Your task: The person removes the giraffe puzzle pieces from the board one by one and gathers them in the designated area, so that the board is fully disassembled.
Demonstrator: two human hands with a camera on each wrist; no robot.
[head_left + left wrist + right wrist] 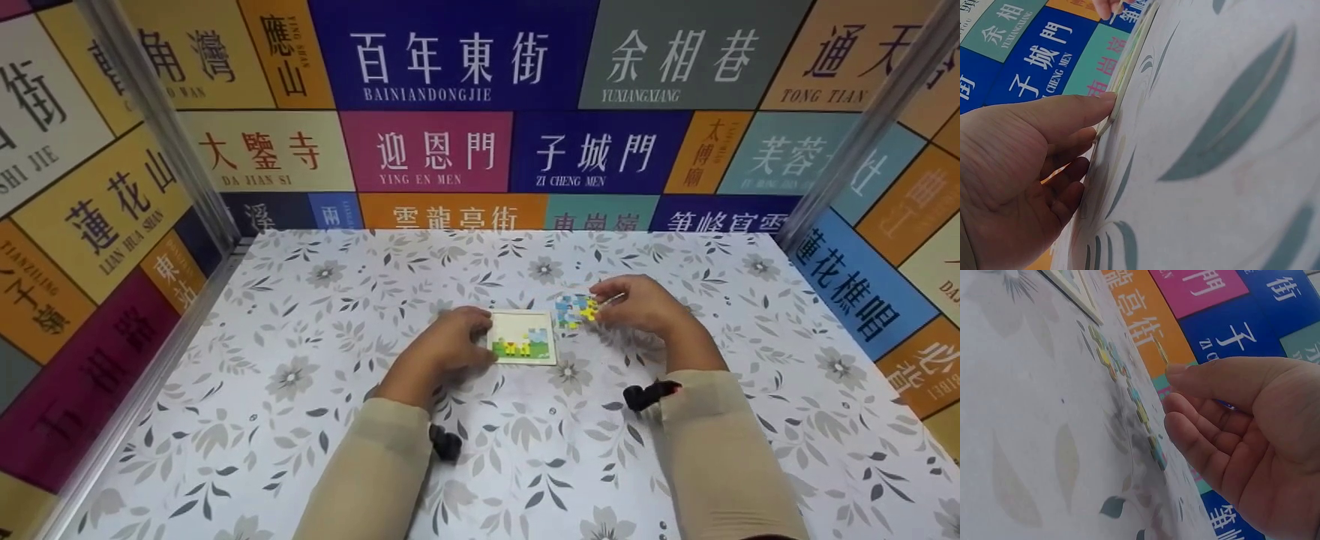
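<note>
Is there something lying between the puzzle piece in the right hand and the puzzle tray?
Nothing visible blocks it. The right hand pinches a puzzle piece just above the loose pieces, which lie right beside the puzzle tray. The left hand touches only the tray's left edge.

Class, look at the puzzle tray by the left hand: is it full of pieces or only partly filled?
Partly filled. The puzzle tray shows pieces only along its bottom edge; loose pieces lie beside it on the table.

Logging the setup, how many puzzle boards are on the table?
1: the puzzle board lies mid-table, its left edge touched by the left hand. Loose pieces lie beside it, by the right hand.
</note>
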